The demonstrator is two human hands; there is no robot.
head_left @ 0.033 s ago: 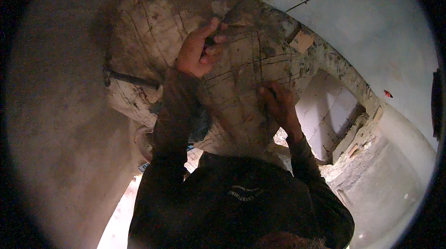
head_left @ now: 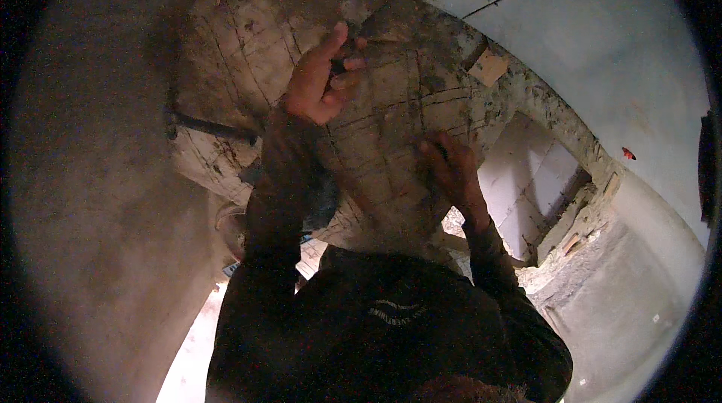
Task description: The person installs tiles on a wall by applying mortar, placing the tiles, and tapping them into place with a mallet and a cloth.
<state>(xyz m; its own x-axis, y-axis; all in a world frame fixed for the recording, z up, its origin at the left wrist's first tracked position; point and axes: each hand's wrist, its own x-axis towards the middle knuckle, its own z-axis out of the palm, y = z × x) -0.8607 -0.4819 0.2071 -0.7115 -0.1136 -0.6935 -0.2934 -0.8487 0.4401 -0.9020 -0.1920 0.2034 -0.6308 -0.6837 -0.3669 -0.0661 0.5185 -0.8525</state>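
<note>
My left hand (head_left: 312, 91) is in front of the rough, scored wall surface (head_left: 383, 121), its fingers curled around a dark object (head_left: 338, 67) and its thumb stretched upward. Most of that object is hidden by the fingers, so its kind cannot be told. Lower and to the right, my right hand (head_left: 455, 174) is closed, fingers bent toward the same surface. In the dim light I cannot make out what lies inside it. Dark grid-like lines cross the surface between and around both hands.
A dark bar (head_left: 214, 128) juts out left of my left forearm. A small tan piece (head_left: 489, 67) is at the upper right edge of the scored surface. Beyond my right hand is a recess with pale blocks (head_left: 526, 185). A smooth grey-brown wall (head_left: 98, 177) fills the left side.
My left thumb has shifted slightly up and left, a little away from the fingers. My right hand stays nearly in place.
</note>
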